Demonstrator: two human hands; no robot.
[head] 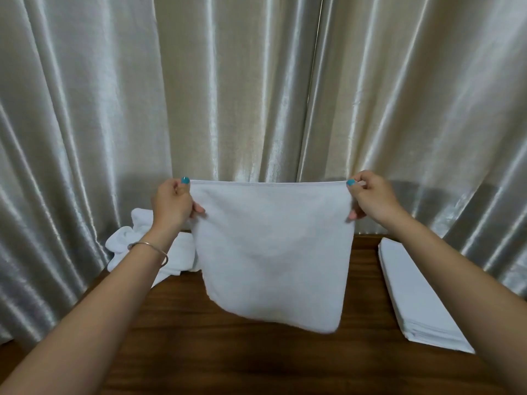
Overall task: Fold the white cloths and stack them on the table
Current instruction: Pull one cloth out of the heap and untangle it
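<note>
A white cloth (271, 252) hangs spread out in the air above the wooden table (256, 352). My left hand (172, 203) pinches its top left corner and my right hand (370, 198) pinches its top right corner, so the upper hem is stretched taut between them. The lower edge hangs free just above the tabletop. A heap of unfolded white cloths (134, 240) lies at the table's back left, partly hidden behind my left forearm and the held cloth. A neat stack of folded white cloths (419, 297) lies on the right side of the table.
Shiny cream curtains (256, 95) hang close behind the table and fill the background. A thin metal bangle (148, 246) sits on my left wrist. Bare dark wood shows in front of and under the hanging cloth.
</note>
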